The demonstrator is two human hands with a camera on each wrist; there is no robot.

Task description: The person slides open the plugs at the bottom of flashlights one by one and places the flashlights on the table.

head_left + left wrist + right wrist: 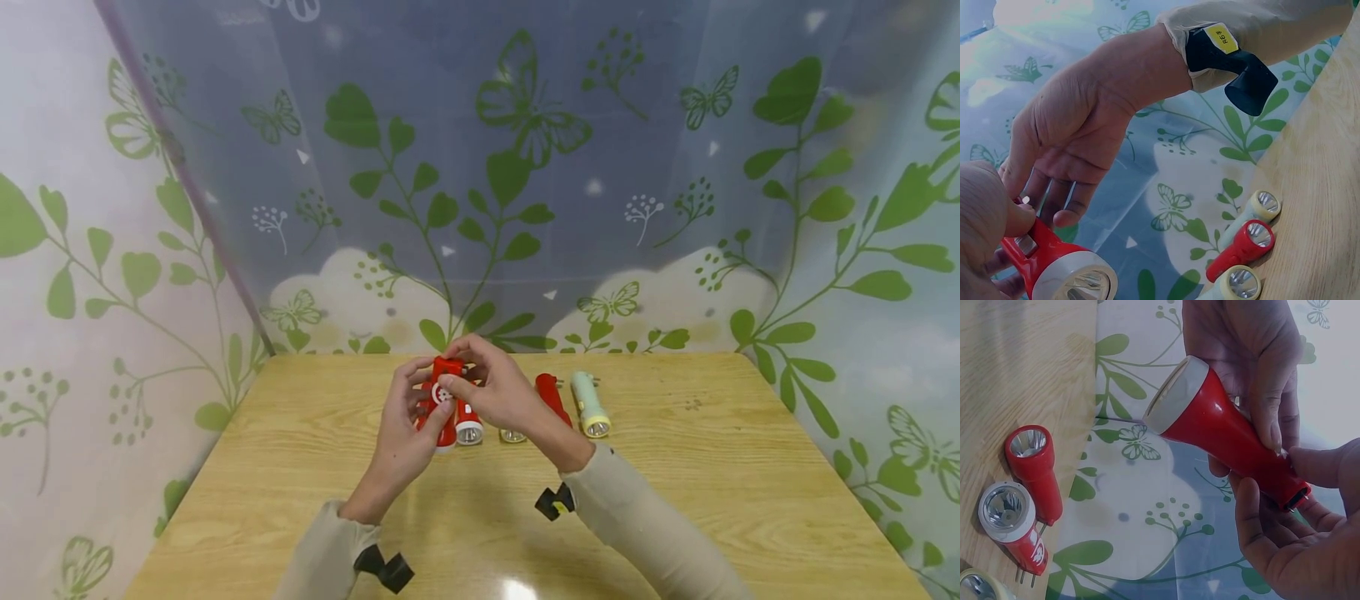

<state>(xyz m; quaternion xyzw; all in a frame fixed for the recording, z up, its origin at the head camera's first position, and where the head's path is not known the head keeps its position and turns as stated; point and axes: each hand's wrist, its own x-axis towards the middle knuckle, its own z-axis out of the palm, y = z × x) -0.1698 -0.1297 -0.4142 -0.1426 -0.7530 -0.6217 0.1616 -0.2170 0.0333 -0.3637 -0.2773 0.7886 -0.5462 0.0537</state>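
A red flashlight with a white head ring and a white printed mark is held up between both hands. The left hand grips its body, thumb on the near face and fingers behind. At the tail, the right hand pinches it with thumb and curled fingers. The right wrist view shows the flashlight tilted, its white-ringed head toward upper left and metal plug prongs at the tail end. In the left wrist view its lens faces down toward the camera, next to the left thumb.
Behind the hands, more flashlights lie on the wooden table: a red one with a white ring, a cream-rimmed one, a red one and a mint-green one. A leaf-patterned curtain stands along the far edge.
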